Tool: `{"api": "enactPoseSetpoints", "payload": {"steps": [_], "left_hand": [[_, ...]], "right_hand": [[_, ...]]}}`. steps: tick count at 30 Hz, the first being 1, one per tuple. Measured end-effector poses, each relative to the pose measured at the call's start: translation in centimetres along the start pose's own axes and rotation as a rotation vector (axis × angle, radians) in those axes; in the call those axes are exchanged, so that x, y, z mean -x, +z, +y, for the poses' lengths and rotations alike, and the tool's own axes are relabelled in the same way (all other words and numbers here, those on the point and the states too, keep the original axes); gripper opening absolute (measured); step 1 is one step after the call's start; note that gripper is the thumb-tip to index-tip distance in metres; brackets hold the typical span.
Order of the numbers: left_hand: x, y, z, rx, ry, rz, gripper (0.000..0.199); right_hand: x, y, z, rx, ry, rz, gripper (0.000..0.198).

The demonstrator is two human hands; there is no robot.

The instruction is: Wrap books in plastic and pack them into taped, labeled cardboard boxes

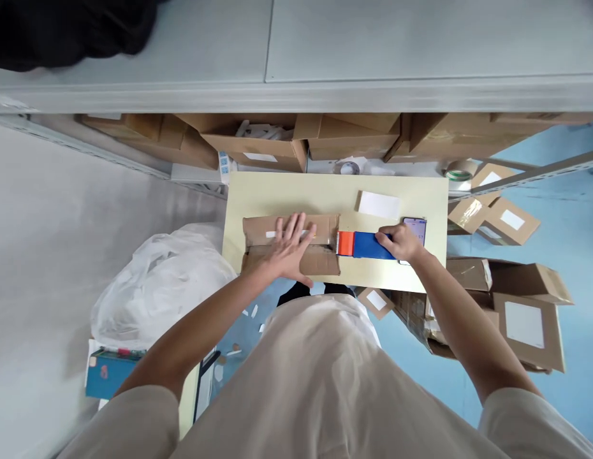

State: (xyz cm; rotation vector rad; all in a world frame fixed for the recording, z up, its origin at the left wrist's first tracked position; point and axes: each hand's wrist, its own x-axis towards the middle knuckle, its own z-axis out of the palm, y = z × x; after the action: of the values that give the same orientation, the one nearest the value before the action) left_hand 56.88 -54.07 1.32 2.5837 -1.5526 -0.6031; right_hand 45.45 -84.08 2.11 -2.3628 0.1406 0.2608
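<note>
On the cream table (272,191) lies a brown cardboard box (258,231) with a white label strip. My left hand (291,247) rests on it, palm down with the fingers spread. My right hand (402,243) is closed around the end of a blue and orange tape dispenser (370,245). The dispenser's toothed edge is at the box's right edge; whether tape is stuck there I cannot tell. Partly under my right hand is a phone (417,226) with its screen lit.
A white box-like block (379,204) lies near the table's back. Behind stand open cardboard boxes (258,146) and a tape roll (350,167) under a grey shelf (373,44). Left is a white plastic bag (157,280); right, a large carton (528,325) on the blue floor.
</note>
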Motion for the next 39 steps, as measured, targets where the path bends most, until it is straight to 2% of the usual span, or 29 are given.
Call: {"api": "enactPoseSetpoints", "payload": {"steps": [4,8,11,16,19,22,23,25,27,29,31,33,35,37,39], "left_hand": [[-2.6,-0.1,2.5,0.045,0.054,0.006,0.142],[-2.8,0.3,2.6,0.066,0.048,0.003,0.138],[-2.6,0.6,2.2,0.068,0.04,-0.016,0.137],[-2.7,0.5,2.3,0.053,0.044,-0.069,0.128],[-2.6,-0.4,3.1,0.033,0.08,-0.08,0.104],[-2.8,-1.4,4.3,0.0,0.081,-0.053,0.08],[-3.0,-1.6,4.8,-0.015,0.068,-0.049,0.075],[-3.5,-1.7,5.8,-0.044,0.02,-0.054,0.07],[-4.1,-1.5,6.5,-0.058,-0.044,-0.07,0.071],[-4.5,-1.2,6.9,-0.041,-0.081,-0.067,0.079],[-4.2,-1.0,6.7,0.03,-0.052,-0.039,0.094],[-3.3,-1.1,5.9,0.135,0.019,0.0,0.11],[-1.6,-1.3,4.4,0.211,0.052,0.061,0.115],[0.8,-1.5,2.2,0.228,-0.017,0.164,0.109],[3.5,-1.1,-0.6,0.235,-0.186,0.271,0.102]], "right_hand": [[-1.2,1.0,-0.6,-0.053,-0.039,-0.005,0.04],[-1.7,1.3,-0.2,-0.126,-0.066,-0.041,0.042],[-1.2,0.3,0.9,-0.139,-0.067,-0.086,0.044],[1.0,-2.9,3.9,0.051,-0.004,-0.077,0.045],[1.5,-3.3,2.7,0.281,0.123,-0.087,0.046],[0.1,-1.2,-2.2,0.492,0.327,-0.094,0.045],[-0.6,-0.1,-4.1,0.528,0.35,-0.087,0.045],[-1.8,1.9,-7.2,0.557,0.328,-0.111,0.04],[-2.3,3.5,-8.6,0.569,0.298,-0.147,0.033],[-1.8,4.4,-8.2,0.566,0.336,-0.119,0.035],[-0.3,4.7,-6.6,0.545,0.414,0.001,0.045],[1.4,5.1,-4.7,0.507,0.475,0.137,0.051],[2.9,5.9,-2.9,0.449,0.539,0.191,0.048],[3.8,7.3,-1.7,0.405,0.605,0.202,0.041],[4.1,9.0,-0.9,0.387,0.643,0.201,0.036]]}}
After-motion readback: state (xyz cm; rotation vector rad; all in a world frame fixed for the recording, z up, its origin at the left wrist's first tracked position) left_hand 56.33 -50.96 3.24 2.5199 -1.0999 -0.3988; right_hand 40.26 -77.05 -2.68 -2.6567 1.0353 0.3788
